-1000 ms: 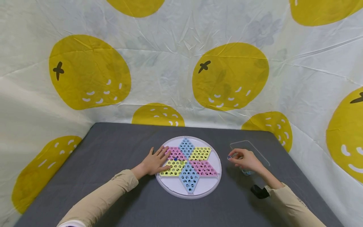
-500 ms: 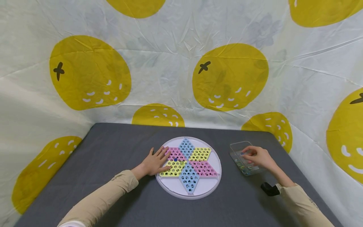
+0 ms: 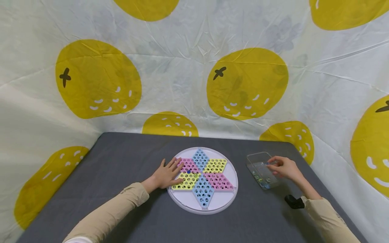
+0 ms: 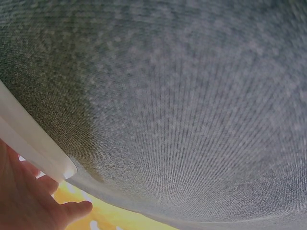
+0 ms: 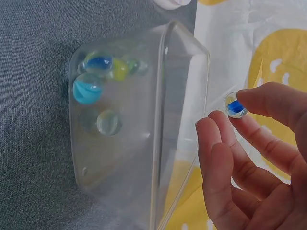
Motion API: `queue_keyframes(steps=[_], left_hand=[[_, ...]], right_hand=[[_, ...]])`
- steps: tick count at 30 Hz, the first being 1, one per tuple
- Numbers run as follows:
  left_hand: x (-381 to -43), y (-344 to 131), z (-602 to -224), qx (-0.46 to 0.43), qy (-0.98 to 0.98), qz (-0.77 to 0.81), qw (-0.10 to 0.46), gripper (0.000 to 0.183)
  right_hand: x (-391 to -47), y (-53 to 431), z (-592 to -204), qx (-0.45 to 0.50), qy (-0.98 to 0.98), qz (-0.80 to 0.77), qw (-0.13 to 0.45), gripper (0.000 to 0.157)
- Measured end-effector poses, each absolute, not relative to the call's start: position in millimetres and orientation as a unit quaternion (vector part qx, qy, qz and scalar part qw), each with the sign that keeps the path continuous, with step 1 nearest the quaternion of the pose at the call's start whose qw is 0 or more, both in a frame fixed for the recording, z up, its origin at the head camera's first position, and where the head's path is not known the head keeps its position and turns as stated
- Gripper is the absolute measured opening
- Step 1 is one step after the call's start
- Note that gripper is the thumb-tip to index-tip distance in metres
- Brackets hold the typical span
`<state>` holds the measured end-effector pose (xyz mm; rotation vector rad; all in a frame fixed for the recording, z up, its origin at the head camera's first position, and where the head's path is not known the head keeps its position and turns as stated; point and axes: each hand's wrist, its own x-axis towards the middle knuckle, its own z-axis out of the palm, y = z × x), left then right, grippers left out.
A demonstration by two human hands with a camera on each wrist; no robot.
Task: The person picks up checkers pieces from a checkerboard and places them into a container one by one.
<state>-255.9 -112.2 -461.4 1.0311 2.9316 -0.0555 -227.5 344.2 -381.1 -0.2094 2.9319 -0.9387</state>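
My right hand [image 3: 284,167] pinches a clear glass marble [image 5: 235,105] with a blue swirl between thumb and forefinger, over the far right of a clear plastic box [image 3: 250,164]. In the right wrist view, several glass marbles, among them a light blue one [image 5: 88,88], gather at one end of the box. Fingers spread, my left hand [image 3: 165,173] rests on the left side of a round white Chinese checkers board [image 3: 185,202] with a pink, yellow and blue star. On the board lie a dark blue marble [image 3: 188,171] and a yellowish-green marble [image 3: 195,175].
A dark grey cloth [image 3: 127,152] covers the table. Behind it hangs a white curtain [image 3: 173,84] printed with yellow fruit. A black strap piece [image 3: 294,201] sits at the right wrist.
My right hand has moved right, from beside the board to over the box, still pinching a marble. More of the box shows now. The left hand stays in place.
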Motion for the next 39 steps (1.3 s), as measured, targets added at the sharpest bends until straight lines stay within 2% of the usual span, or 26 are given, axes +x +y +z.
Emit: queue_keyframes(steps=[18, 28, 32, 39], left_hand=[[-259, -112, -465, 0.328, 0.944, -0.027, 0.017, 0.071], [-258, -116, -468, 0.343, 0.939, 0.030, 0.006, 0.074], [-255, -114, -462, 0.337, 0.941, 0.026, 0.018, 0.073], [-260, -115, -470, 0.345, 0.938, 0.009, 0.000, 0.071]], right_hand=[[-228, 350, -385, -0.061, 0.949, -0.308, 0.033, 0.032], [-232, 350, -384, -0.065, 0.949, -0.308, 0.032, 0.028], [-231, 348, -382, -0.065, 0.948, -0.311, 0.036, 0.029], [-228, 344, -382, -0.077, 0.944, -0.320, 0.034, 0.032]])
